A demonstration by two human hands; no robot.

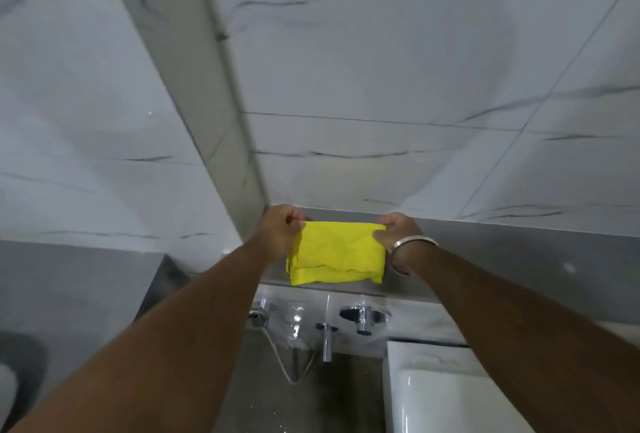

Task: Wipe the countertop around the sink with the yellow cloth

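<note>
Gripping the yellow cloth (336, 252) by its top corners, left hand (280, 230) and right hand (398, 230) hold it folded against the wall above the taps (362, 316); a loosened pinch would likely drop it.

grey ledge (485, 235) below marble wall tiles, nothing resting on it

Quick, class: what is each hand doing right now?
Left hand: closed, holding the yellow cloth by one top corner.
Right hand: closed, pinching the other.
</note>
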